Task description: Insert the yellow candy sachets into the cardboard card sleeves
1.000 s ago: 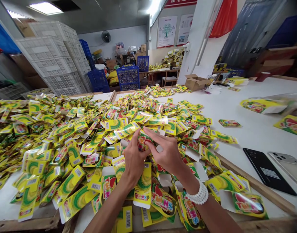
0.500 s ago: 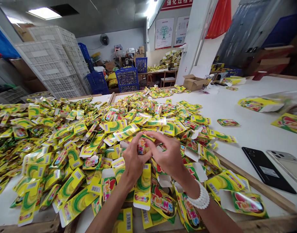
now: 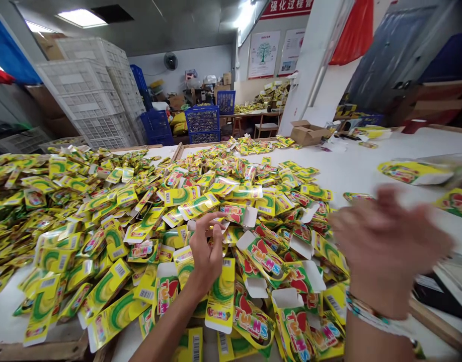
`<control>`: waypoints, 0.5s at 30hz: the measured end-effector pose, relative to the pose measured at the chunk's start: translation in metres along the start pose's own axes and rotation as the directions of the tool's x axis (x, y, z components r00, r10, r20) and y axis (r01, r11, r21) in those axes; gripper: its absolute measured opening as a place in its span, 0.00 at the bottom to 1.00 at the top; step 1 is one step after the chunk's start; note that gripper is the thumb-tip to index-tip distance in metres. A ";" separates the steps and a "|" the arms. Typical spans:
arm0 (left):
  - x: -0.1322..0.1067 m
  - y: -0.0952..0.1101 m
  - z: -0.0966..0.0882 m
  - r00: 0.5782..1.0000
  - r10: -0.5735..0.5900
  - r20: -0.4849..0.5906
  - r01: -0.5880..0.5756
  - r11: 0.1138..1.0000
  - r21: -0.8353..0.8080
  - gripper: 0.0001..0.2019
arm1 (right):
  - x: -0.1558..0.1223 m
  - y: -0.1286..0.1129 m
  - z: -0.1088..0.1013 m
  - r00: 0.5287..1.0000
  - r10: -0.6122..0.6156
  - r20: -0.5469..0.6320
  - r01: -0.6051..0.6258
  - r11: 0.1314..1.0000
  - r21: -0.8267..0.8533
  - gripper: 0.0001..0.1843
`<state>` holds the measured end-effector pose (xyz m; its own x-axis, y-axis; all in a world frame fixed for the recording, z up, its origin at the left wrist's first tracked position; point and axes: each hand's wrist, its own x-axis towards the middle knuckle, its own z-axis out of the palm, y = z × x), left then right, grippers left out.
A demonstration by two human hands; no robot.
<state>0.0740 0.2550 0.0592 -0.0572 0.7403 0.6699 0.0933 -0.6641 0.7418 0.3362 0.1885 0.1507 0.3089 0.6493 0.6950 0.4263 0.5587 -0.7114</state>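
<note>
My left hand [image 3: 207, 249] is over the heap of small yellow and green printed cartons, its fingers bent and the thumb apart from them. Its fingertips are beside a carton with a white open flap [image 3: 249, 217], and I see nothing clearly held between them. My right hand [image 3: 389, 236] is raised at the right, above the heap's edge and the phones. It is smeared by motion, so its fingers and anything in them cannot be made out. Bracelets circle that wrist. Below the hands lies an open-ended TWINS carton [image 3: 263, 256] with a white flap.
Many more cartons [image 3: 57, 211] cover the white table to the left. A dark phone [image 3: 438, 296] lies at the right behind a wooden strip [image 3: 435, 319]. A cardboard box [image 3: 308, 133] stands at the back, with blue crates [image 3: 203, 120] and stacked white crates [image 3: 83, 100] beyond.
Both hands were together over a small printed carton. My right hand has moved away to the right and up; my left hand stays near the same spot, and its fingers have loosened.
</note>
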 end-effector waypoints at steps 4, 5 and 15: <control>0.002 -0.001 0.001 0.999 0.047 -0.005 -0.047 0.998 0.044 0.07 | 0.011 0.031 0.052 0.905 0.347 0.245 -0.345 0.937 -0.055 0.12; 0.003 0.000 0.001 0.998 0.064 -0.006 -0.063 0.996 0.056 0.07 | 0.009 0.039 0.066 0.895 0.367 0.255 -0.335 0.928 -0.160 0.11; 0.013 0.010 0.001 0.927 0.321 0.195 -0.367 0.883 0.293 0.15 | -0.012 0.017 0.102 0.988 -0.049 0.147 0.078 0.977 -0.200 0.09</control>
<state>0.0751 0.2581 0.0748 0.1705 0.4935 0.8529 0.3949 -0.8272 0.3998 0.2526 0.2429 0.1201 0.1592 0.6902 0.7059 0.6109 0.4928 -0.6197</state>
